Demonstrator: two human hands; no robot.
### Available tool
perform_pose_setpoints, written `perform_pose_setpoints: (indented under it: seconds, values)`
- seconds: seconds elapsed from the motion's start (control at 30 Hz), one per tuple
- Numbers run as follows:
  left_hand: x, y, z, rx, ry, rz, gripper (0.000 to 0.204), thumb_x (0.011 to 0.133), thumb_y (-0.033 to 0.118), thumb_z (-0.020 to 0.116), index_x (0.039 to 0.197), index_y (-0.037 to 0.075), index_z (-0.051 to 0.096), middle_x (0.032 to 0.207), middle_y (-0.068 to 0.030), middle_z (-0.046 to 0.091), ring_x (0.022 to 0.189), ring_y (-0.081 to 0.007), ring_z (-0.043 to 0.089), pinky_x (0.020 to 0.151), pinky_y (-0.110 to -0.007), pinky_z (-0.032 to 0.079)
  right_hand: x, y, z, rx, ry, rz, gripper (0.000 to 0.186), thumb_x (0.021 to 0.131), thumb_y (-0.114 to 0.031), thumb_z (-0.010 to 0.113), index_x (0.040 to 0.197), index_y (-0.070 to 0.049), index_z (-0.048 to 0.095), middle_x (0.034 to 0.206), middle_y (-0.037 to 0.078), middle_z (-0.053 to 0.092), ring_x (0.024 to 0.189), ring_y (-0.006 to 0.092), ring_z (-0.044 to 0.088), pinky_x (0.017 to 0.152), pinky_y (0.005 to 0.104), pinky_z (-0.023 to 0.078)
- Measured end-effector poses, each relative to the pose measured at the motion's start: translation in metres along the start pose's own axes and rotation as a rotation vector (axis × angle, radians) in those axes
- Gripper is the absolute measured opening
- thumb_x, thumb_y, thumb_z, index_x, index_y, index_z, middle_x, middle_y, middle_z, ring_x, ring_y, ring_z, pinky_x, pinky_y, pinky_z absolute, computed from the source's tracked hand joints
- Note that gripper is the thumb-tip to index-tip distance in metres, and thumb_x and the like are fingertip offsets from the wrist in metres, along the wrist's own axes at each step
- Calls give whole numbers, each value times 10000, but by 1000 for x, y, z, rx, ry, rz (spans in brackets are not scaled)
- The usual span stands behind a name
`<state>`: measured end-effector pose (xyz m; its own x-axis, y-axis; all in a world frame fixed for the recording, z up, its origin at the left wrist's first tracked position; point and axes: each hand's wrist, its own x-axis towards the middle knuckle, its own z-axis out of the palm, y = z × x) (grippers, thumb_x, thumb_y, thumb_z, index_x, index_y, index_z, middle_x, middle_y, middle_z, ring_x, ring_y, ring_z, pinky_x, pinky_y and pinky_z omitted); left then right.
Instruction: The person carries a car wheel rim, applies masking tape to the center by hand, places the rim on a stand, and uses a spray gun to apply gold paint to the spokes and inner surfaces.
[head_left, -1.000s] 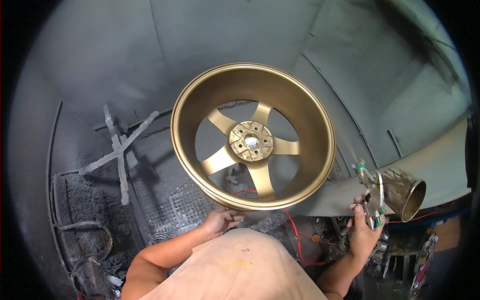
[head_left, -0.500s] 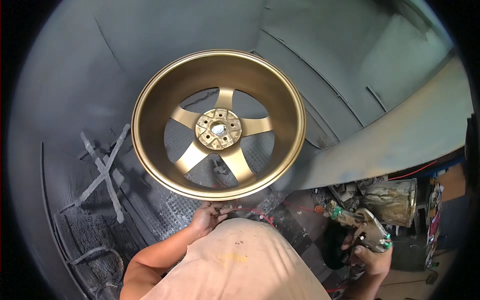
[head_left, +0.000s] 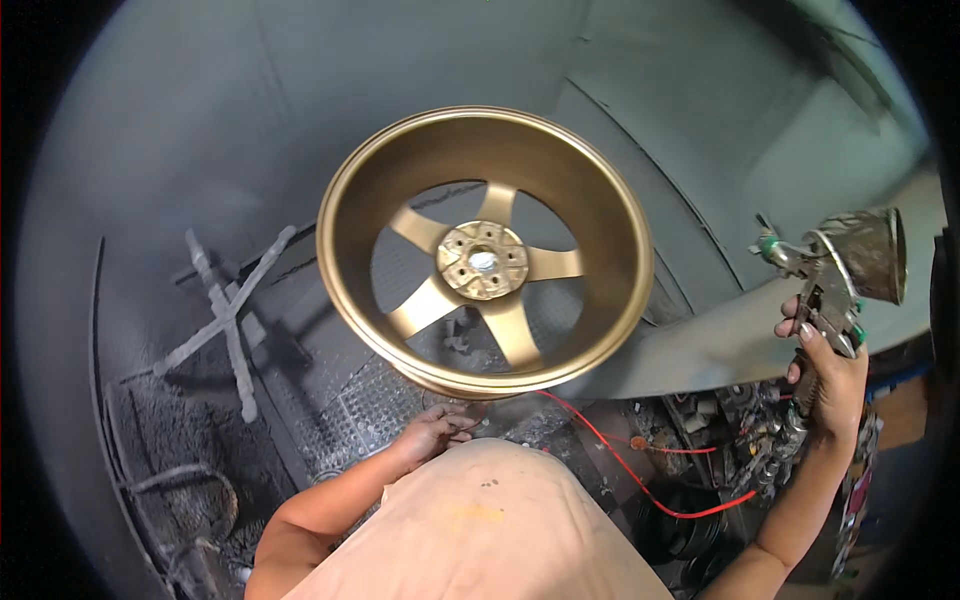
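Note:
A gold five-spoke wheel rim [head_left: 410,372] is held up in front of me, its open barrel facing up at me. Its hub [head_left: 482,261] has several bolt holes around a bright centre. My right hand [head_left: 832,375] grips a spray gun [head_left: 822,290] by its handle, to the right of the rim; a paint-stained cup [head_left: 868,255] is on the gun. Below the rim's near edge, my left hand [head_left: 437,432] has its fingers curled together; what they hold, if anything, cannot be made out. A red hose [head_left: 640,480] loops from below the gun toward the rim's underside.
At left stands a grey-coated cross-shaped stand [head_left: 228,318]. Dark grey booth walls [head_left: 430,50] surround the rim, with a pale curved panel [head_left: 690,345] at right. Cluttered tools and containers [head_left: 720,430] lie below that panel. Textured plate flooring [head_left: 360,425] shows beneath.
My right hand has lifted the spray gun from low at right to beside the rim. The red hose now shows in a longer loop. The view has shifted, so the rim appears farther right.

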<state>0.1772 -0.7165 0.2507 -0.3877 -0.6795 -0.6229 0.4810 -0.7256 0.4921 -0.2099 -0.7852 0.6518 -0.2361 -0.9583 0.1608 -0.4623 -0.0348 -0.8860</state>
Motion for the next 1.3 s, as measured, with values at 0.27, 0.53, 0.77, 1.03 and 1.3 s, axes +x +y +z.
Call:
perform_pose_setpoints:
  seconds: [0.27,0.53,0.77,1.03,1.3]
  values:
    - [2,-130,-304,1181,672,-57,492,843,171,592,1297,-14,620,1216,-287,673,1138,-404,663,971,-426,520,-7,19,57,91,-63,-66,443,908,-152,720,1276,66,606,1176,177,704,981,213,705,534,249,523]
    - [-99,-162,-363,1201,824,-451,456,912,311,553,1188,-24,693,1274,-254,657,1203,-398,632,1017,-447,499,-42,152,59,23,137,245,408,959,-119,660,1345,-11,582,1236,119,690,1016,188,696,575,264,540]
    - [-1,-122,-309,1338,617,-213,501,895,280,624,1285,-35,633,1273,-286,647,1189,-428,626,1014,-448,502,-100,313,117,168,70,533,278,934,-76,691,1197,-29,617,1036,62,691,902,172,693,566,283,566]
    - [81,-50,-108,1181,241,15,528,918,320,669,1374,66,590,1285,-192,680,1178,-353,648,1018,-424,497,-146,434,129,134,-275,754,223,942,-46,664,1157,-25,611,1008,51,665,847,167,670,568,327,622]
    - [42,-203,-16,1239,6,-263,600,990,483,571,1444,90,561,1472,-194,554,1360,-357,515,1136,-427,395,-186,496,116,-143,-621,263,317,852,-173,752,1093,6,649,953,120,698,861,245,666,804,426,531]
